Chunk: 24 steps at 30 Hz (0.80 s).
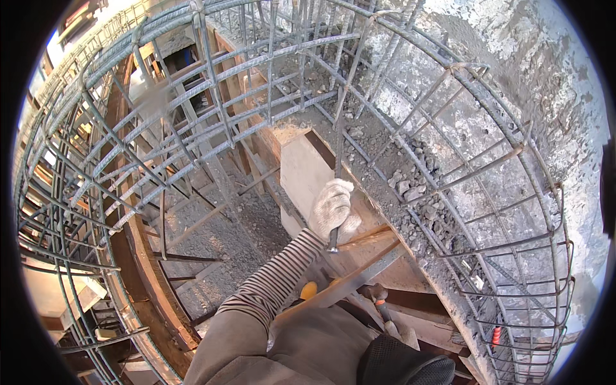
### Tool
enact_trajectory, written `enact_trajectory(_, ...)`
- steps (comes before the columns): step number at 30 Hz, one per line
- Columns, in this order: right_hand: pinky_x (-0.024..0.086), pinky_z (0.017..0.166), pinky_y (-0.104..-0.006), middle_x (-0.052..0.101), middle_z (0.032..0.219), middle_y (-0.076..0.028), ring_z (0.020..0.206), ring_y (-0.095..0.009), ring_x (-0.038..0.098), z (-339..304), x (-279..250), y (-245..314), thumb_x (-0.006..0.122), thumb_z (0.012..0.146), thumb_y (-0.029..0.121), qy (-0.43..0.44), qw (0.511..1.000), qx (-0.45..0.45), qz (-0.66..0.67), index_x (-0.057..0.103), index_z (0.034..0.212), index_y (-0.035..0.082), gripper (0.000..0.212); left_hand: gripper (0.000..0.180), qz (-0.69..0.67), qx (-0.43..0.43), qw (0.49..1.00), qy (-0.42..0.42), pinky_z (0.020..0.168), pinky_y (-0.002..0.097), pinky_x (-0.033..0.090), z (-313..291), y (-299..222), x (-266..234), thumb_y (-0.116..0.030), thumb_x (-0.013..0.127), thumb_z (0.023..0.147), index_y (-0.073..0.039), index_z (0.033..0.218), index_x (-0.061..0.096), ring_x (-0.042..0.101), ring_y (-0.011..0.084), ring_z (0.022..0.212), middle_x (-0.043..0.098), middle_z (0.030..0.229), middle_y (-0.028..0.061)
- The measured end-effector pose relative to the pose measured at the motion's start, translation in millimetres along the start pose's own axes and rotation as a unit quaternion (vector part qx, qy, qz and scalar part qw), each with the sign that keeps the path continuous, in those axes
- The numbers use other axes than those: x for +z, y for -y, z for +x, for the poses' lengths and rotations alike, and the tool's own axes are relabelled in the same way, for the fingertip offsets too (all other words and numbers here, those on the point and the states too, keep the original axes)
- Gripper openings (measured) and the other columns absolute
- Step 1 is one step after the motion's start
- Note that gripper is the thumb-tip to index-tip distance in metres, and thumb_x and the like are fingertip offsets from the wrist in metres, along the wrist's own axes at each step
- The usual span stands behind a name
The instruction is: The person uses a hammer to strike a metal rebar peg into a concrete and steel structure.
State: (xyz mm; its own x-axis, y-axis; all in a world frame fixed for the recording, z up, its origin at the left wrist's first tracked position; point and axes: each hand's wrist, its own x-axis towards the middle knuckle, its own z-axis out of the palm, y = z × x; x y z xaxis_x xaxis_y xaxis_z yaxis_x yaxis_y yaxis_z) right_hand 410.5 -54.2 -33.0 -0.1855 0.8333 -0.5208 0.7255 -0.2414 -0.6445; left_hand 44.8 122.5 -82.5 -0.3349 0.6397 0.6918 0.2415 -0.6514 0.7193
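My left hand point(332, 208), in a white knit glove below a striped cuff, is wrapped round a long dark steel bar point(339, 144). The bar's blunt, slightly flared near end point(333, 248) sticks out below my fist. Its far part runs up among the reinforcing bars towards broken concrete; its tip is hard to pick out. Lower right, partly cut off by my body, my gloved right hand point(404, 333) is closed on the handle of a hammer point(380, 301). The hammer has a dark head and an orange band, and lies apart from the bar.
A rebar cage point(218, 83) curves around me on the left, ahead and right. Pale wooden boards point(305, 170) stand under my left hand. A flat bar point(359, 279) crosses before my body. Concrete rubble point(414, 186) lies along the board edge, beside a rough concrete surface point(462, 115).
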Motion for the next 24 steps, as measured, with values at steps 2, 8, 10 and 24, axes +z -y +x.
enact_trajectory(2, 0.046, 0.06, -0.0377, 0.059, 0.066, -0.008, 0.062, -0.017, 0.058, 2.3, 14.5, -40.4, 0.055, 0.103, 0.046, 0.01, 0.997, 0.065, 0.04, 0.072, 0.103, -0.002, 0.052, 0.029, 0.134, 0.115, 0.979, 0.102, 0.087, 0.042, 0.055, 2.3, -20.7, -17.6, -0.017, 0.083, 0.068, -0.004, 0.067, 0.056, 0.064, 0.0313, 0.089, 0.057, 0.074, 0.0102)
enact_trajectory(8, 0.04, 0.05, -0.0328, 0.057, 0.063, -0.002, 0.053, -0.012, 0.051, 16.4, 54.3, -186.7, 0.058, 0.101, 0.058, -0.067, 0.993, 0.092, 0.04, 0.066, 0.085, 0.0, 0.061, 0.026, -0.023, 0.068, 0.997, -0.02, 0.087, 0.0455, 0.055, 41.5, -34.1, 18.9, -0.014, 0.079, 0.064, -0.002, 0.076, 0.06, 0.064, 0.0333, 0.088, 0.059, 0.079, 0.0108)
enact_trajectory(10, 0.04, 0.05, -0.0327, 0.057, 0.063, -0.002, 0.054, -0.012, 0.051, 14.5, 45.3, -187.7, 0.058, 0.101, 0.058, -0.078, 0.991, 0.104, 0.035, 0.066, 0.085, 0.0, 0.061, 0.026, -0.022, 0.001, 1.0, 0.013, 0.089, 0.0462, 0.054, 10.2, -9.2, 10.2, -0.015, 0.081, 0.064, -0.003, 0.071, 0.059, 0.063, 0.033, 0.088, 0.058, 0.078, 0.0106)
enact_trajectory(24, 0.041, 0.051, -0.0317, 0.058, 0.063, -0.002, 0.054, -0.012, 0.053, -12.0, -9.4, -122.1, 0.06, 0.1, 0.059, -0.124, 0.981, 0.116, 0.094, 0.065, 0.085, 0.0, 0.061, 0.021, 0.284, 0.246, 0.892, 0.25, 0.079, 0.0441, 0.056, 10.4, -32.6, 39.7, -0.012, 0.077, 0.062, -0.011, 0.06, 0.056, 0.062, 0.0255, 0.075, 0.054, 0.067, 0.0056)
